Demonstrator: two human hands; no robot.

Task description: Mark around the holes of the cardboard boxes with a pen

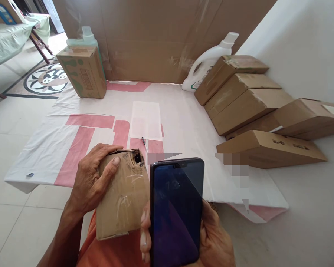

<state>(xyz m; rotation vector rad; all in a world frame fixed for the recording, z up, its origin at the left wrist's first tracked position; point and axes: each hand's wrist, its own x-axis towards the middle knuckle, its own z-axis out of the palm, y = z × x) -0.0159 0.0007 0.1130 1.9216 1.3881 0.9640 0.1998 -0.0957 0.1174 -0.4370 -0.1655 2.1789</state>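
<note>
My left hand (93,178) is closed on a brown cardboard box (122,200), its thumb on the near face and the fingers over the top. A torn, dark-edged hole shows at the box's upper right corner, and clear tape runs across its face. In my right hand (214,233) is a smartphone (176,211), upright with the screen towards me. The screen is dark blue with faint digits near the top. The phone stands just right of the box. Beyond them, a pen (143,141) lies by a white sheet of paper (146,118) on the table.
A white and pink cloth covers the table (180,111). At the back left, a carton (85,72) stands before a green bottle (87,33). On the right are a white jug (211,61) and several cardboard boxes (247,107) along the wall. A large cardboard panel (144,40) closes the back.
</note>
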